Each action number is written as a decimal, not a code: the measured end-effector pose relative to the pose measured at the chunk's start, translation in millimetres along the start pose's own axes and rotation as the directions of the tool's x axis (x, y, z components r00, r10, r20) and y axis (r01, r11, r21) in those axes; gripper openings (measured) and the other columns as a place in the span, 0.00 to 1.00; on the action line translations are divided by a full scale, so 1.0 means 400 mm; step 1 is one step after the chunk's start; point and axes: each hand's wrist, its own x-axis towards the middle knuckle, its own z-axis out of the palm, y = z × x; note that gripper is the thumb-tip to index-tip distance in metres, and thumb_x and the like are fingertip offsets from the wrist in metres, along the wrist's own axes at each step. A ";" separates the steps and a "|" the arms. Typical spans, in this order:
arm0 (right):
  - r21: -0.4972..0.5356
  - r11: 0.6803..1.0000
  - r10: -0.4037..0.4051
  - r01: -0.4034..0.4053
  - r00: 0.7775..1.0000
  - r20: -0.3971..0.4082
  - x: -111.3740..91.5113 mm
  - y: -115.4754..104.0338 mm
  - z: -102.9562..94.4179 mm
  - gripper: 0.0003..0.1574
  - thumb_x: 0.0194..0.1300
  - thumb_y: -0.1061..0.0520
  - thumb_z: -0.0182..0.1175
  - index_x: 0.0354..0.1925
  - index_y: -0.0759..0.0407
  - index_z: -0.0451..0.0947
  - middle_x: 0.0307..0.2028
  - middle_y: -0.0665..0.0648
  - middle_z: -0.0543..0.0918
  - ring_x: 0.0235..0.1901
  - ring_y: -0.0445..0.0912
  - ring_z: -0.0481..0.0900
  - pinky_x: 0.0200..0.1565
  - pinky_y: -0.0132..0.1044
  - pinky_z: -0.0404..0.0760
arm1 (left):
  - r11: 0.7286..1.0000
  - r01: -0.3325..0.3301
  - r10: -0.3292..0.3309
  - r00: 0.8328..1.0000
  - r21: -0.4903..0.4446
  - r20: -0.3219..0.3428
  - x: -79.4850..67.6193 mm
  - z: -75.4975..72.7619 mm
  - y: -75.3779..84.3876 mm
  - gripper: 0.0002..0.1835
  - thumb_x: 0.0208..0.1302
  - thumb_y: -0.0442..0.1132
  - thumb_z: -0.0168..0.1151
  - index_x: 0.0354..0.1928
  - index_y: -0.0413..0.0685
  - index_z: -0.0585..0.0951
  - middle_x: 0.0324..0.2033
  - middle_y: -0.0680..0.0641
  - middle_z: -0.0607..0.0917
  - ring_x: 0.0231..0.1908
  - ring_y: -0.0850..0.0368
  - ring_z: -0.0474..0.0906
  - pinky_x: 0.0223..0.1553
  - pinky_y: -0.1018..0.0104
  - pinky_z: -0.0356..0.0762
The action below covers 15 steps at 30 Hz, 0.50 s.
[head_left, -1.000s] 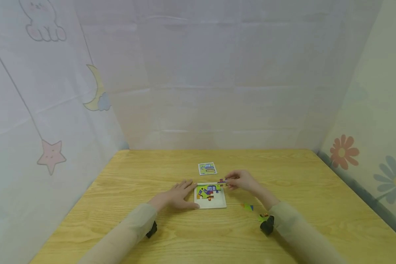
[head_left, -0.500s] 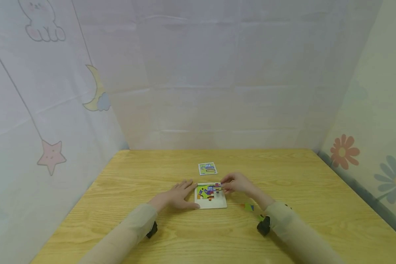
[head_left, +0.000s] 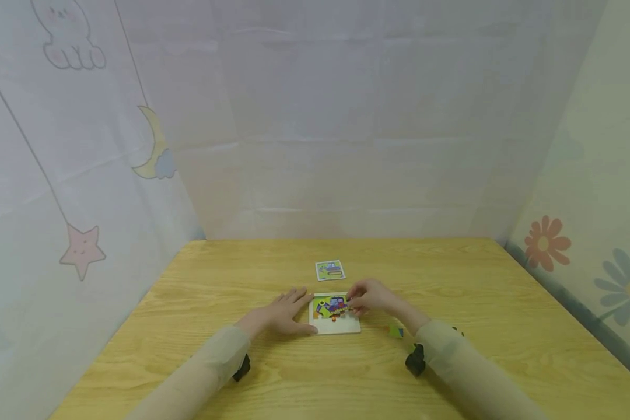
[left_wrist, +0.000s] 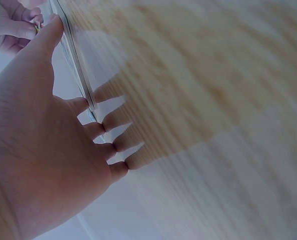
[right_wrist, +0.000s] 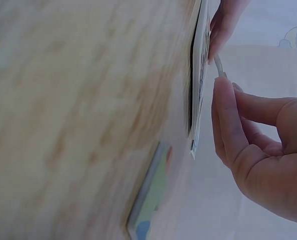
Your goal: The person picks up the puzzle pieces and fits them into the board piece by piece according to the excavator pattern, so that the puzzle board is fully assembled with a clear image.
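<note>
A shallow white puzzle tray lies on the table, its upper part filled with a digger picture and its lower part bare white. My left hand rests along the tray's left side, fingers spread and fairly straight, the thumb at the lower left corner. Over the tray's right side, my right hand pinches a puzzle piece between thumb and fingertips. In the right wrist view the piece is edge-on, just off the tray's surface, and the fingers hide part of it.
A printed picture card lies behind the tray. To the tray's right is a loose green and blue puzzle piece; more pieces are partly hidden around the right wrist. Pale printed cloth hangs behind the wooden table.
My right hand has brought the puzzle piece leftward and down, from the tray's upper right corner to beside the assembled part of the picture. The left hand has stayed in place.
</note>
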 end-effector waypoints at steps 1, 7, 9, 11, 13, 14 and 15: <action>0.002 1.000 0.005 -0.005 1.000 0.002 0.001 0.001 0.002 0.10 0.61 0.65 0.60 0.41 0.71 0.76 0.32 0.59 0.80 0.26 0.44 0.80 0.32 0.38 0.85 | 1.000 0.001 -0.001 1.000 -0.005 0.001 -0.002 -0.001 0.002 0.48 0.60 0.67 0.52 0.74 0.51 0.50 0.73 0.40 0.47 0.72 0.37 0.39 0.70 0.41 0.42; 0.019 0.999 0.044 -0.045 0.999 0.005 0.007 0.004 0.009 0.08 0.62 0.66 0.59 0.40 0.70 0.76 0.32 0.59 0.80 0.26 0.43 0.80 0.32 0.36 0.85 | 1.000 -0.004 0.004 1.000 -0.012 0.000 -0.008 -0.006 0.008 0.47 0.60 0.67 0.53 0.74 0.50 0.50 0.73 0.39 0.47 0.72 0.37 0.39 0.70 0.41 0.42; 0.015 0.999 0.050 -0.050 0.999 0.002 0.008 0.004 0.010 0.07 0.62 0.66 0.58 0.39 0.70 0.76 0.31 0.59 0.80 0.25 0.43 0.80 0.32 0.36 0.85 | 1.000 -0.005 0.005 1.000 -0.015 -0.001 -0.008 -0.007 0.009 0.47 0.60 0.66 0.53 0.73 0.50 0.50 0.73 0.39 0.47 0.72 0.37 0.39 0.70 0.41 0.42; 0.012 0.998 0.059 -0.059 0.998 -0.001 0.010 0.003 0.011 0.07 0.62 0.66 0.58 0.39 0.70 0.76 0.31 0.59 0.80 0.25 0.43 0.80 0.32 0.36 0.85 | 1.000 -0.004 0.004 1.000 -0.014 -0.001 -0.007 -0.006 0.008 0.47 0.60 0.66 0.53 0.74 0.50 0.50 0.73 0.39 0.47 0.72 0.37 0.39 0.70 0.41 0.42; 0.007 0.998 0.065 -0.065 0.998 -0.005 0.013 0.004 0.012 0.07 0.61 0.66 0.58 0.39 0.70 0.76 0.30 0.59 0.80 0.25 0.43 0.80 0.32 0.36 0.85 | 1.000 -0.001 0.001 1.000 -0.009 -0.001 -0.006 -0.005 0.005 0.47 0.60 0.67 0.52 0.74 0.50 0.50 0.73 0.40 0.47 0.72 0.37 0.39 0.70 0.41 0.42; 0.004 0.998 0.069 -0.069 0.998 -0.008 0.013 0.004 0.013 0.07 0.61 0.66 0.59 0.38 0.70 0.76 0.30 0.59 0.80 0.25 0.43 0.80 0.31 0.36 0.85 | 1.000 -0.001 0.000 1.000 -0.006 -0.003 -0.005 -0.003 0.004 0.47 0.60 0.67 0.52 0.74 0.50 0.50 0.73 0.40 0.47 0.72 0.37 0.39 0.70 0.41 0.42; 0.005 0.997 0.075 -0.075 0.997 -0.009 0.014 0.004 0.014 0.07 0.61 0.67 0.59 0.38 0.70 0.76 0.30 0.59 0.80 0.25 0.43 0.80 0.32 0.36 0.85 | 1.000 0.000 0.000 1.000 -0.004 -0.004 -0.004 -0.002 0.003 0.47 0.60 0.67 0.52 0.74 0.51 0.50 0.73 0.40 0.47 0.72 0.37 0.39 0.70 0.41 0.43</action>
